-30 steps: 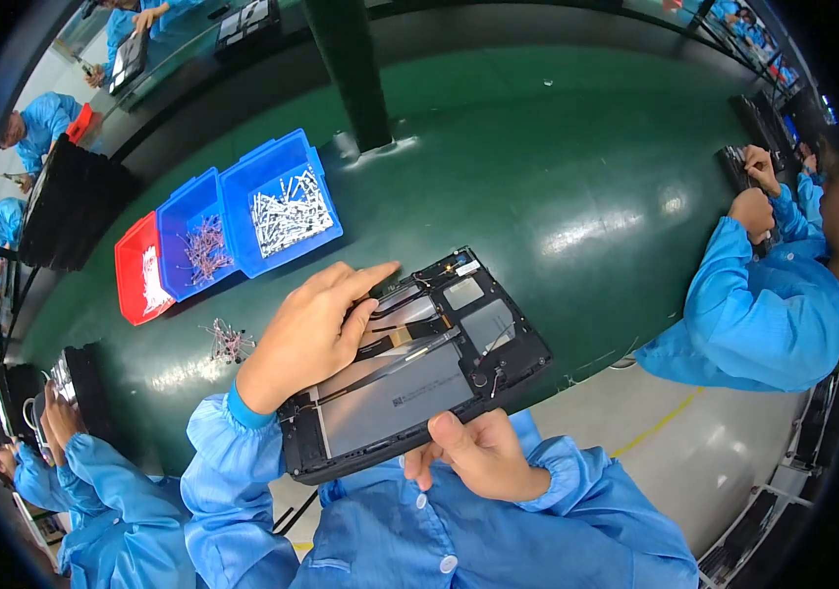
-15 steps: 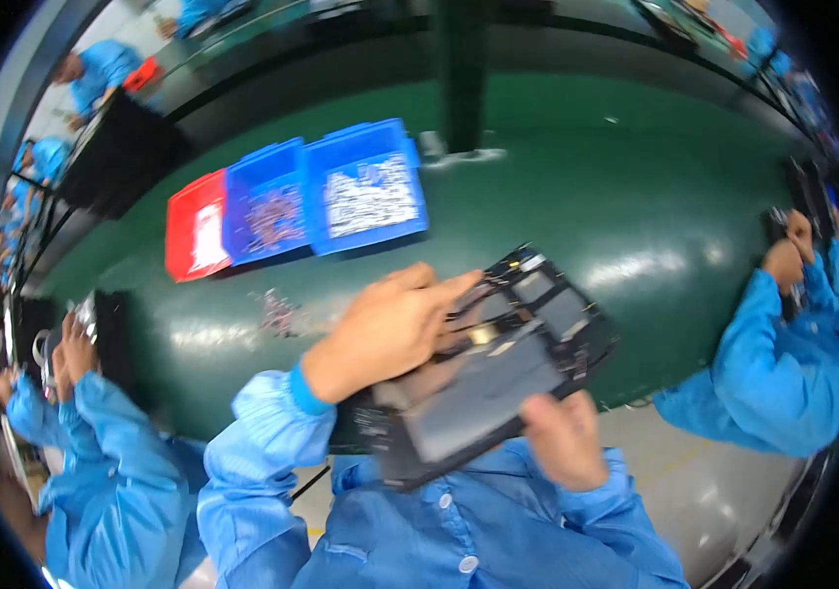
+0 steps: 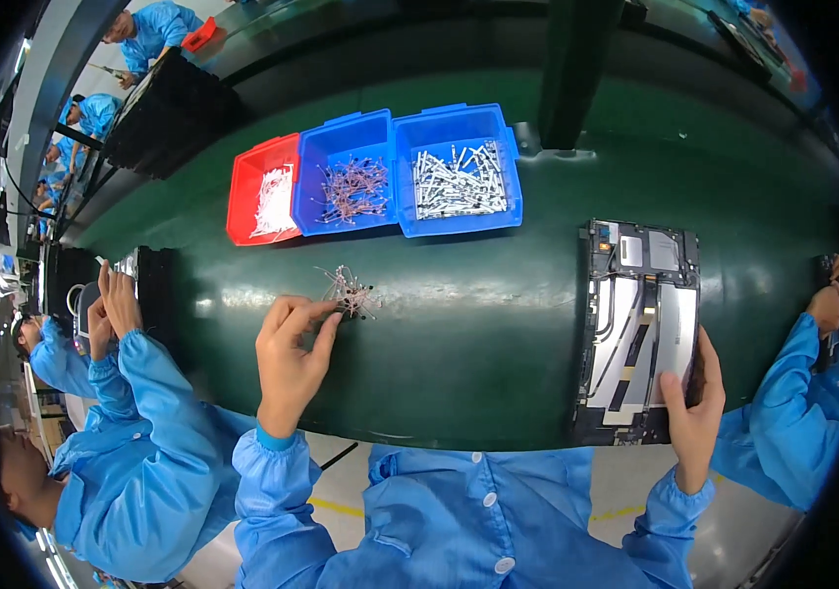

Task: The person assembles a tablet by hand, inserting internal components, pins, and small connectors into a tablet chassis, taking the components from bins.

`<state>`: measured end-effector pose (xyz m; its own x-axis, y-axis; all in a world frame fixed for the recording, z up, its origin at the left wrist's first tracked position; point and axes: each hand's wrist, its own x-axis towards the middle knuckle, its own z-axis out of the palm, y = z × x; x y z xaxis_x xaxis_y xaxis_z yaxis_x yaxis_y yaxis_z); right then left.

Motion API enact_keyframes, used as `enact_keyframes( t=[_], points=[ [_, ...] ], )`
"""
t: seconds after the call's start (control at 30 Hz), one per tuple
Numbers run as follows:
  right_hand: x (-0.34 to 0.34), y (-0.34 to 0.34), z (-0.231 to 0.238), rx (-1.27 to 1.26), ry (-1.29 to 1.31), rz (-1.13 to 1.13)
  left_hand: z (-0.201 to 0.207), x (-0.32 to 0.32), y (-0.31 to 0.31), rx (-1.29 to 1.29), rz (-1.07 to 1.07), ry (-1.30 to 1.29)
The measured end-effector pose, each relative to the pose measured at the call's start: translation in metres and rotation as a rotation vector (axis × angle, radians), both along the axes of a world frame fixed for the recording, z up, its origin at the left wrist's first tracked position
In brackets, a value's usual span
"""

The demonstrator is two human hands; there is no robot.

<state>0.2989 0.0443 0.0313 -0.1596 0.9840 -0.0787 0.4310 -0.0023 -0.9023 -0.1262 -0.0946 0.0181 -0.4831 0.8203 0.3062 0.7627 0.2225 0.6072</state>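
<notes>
An opened tablet-like device [image 3: 640, 329], back cover off with grey inner parts showing, lies flat on the green belt at the right. My right hand [image 3: 692, 402] grips its near right corner, thumb on top. My left hand [image 3: 289, 355] reaches to a small loose pile of thin pinkish wire parts [image 3: 349, 291] on the belt, fingertips touching its near edge. I cannot tell whether any part is pinched between the fingers.
Three bins stand at the back: a red bin [image 3: 260, 191] with white parts, a blue bin [image 3: 349, 182] with pinkish parts, a blue bin [image 3: 459, 177] with silvery parts. Co-workers in blue coats work at my left [image 3: 115, 393] and right [image 3: 792, 393]. A dark post [image 3: 576, 69] rises behind.
The device went from being held up in both hands to lying flat on the belt at my right. My left hand left it and moved left to the loose pile of parts.
</notes>
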Motion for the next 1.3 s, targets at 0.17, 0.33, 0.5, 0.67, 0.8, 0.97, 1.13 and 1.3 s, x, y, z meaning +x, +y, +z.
enact_keyframes(
  t=[0.17, 0.33, 0.5, 0.67, 0.8, 0.97, 1.13, 1.3],
  points=[
    [-0.006, -0.022, 0.033, 0.204, -0.509, 0.308, -0.006, -0.005, -0.009, -0.049, -0.079, 0.048],
    [-0.011, -0.029, 0.041, 0.227, -0.689, 0.456, -0.013, -0.006, -0.003, -0.003, -0.125, 0.125],
    [-0.012, -0.003, 0.03, 0.3, -0.687, 0.326, -0.012, 0.004, 0.008, 0.012, -0.107, 0.184],
    [-0.022, 0.068, 0.016, 0.508, -0.669, 0.368, -0.008, 0.003, 0.007, 0.022, -0.14, 0.255],
    [-0.028, 0.145, -0.014, 0.751, -0.641, 0.353, -0.017, 0.005, 0.017, 0.112, -0.178, 0.229],
    [-0.059, 0.231, -0.039, 0.911, -0.483, 0.223, -0.018, -0.008, 0.01, 0.193, 0.066, -0.282],
    [-0.083, 0.276, -0.044, 0.847, -0.602, 0.103, -0.016, -0.014, 0.019, 0.193, 0.217, -0.695],
    [-0.1, 0.294, -0.049, 0.803, -0.688, 0.022, -0.017, -0.021, 0.016, 0.23, 0.263, -0.778]
  ],
)
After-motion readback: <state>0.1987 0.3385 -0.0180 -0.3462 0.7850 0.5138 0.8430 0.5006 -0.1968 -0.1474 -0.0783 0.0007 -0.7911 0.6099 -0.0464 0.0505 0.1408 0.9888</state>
